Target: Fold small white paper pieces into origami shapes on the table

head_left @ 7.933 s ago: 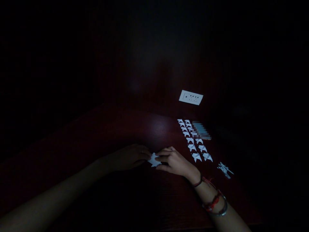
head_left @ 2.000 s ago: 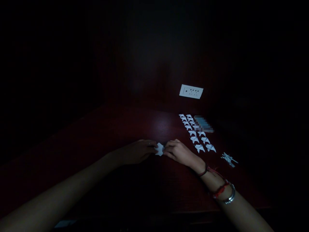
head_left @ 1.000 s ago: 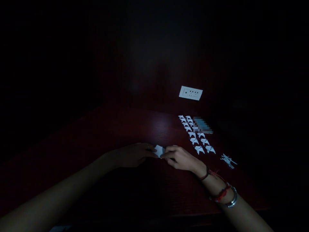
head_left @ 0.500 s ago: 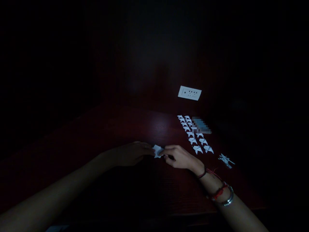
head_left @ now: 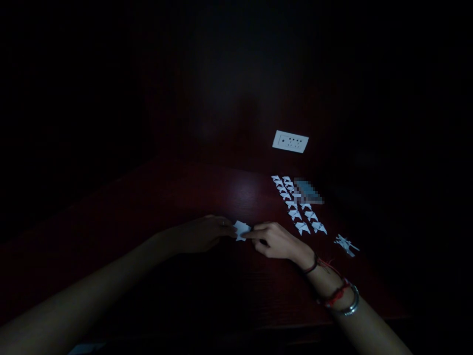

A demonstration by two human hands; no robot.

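Note:
A small folded white paper [head_left: 242, 229] with pointed corners lies between my two hands at the middle of the dark red table [head_left: 207, 192]. My left hand [head_left: 203, 233], in deep shadow, has its fingertips closed on the paper's left edge. From the other side my right hand [head_left: 275, 240] pinches the right edge, with the index finger lying over the paper's face. Bracelets circle my right wrist. Beyond it, folded paper pieces [head_left: 294, 215] of a similar pointed shape stand in two rows.
A pile of thin white paper strips [head_left: 346, 245] lies right of the rows. A blurred-out flat bluish thing [head_left: 309, 191] rests beside the far folded pieces. On the wall behind is a white socket plate [head_left: 290, 141]. The surroundings are very dark.
My right index finger has shifted slightly on the paper, and the paper has turned a little. Both hands stay in about the same place.

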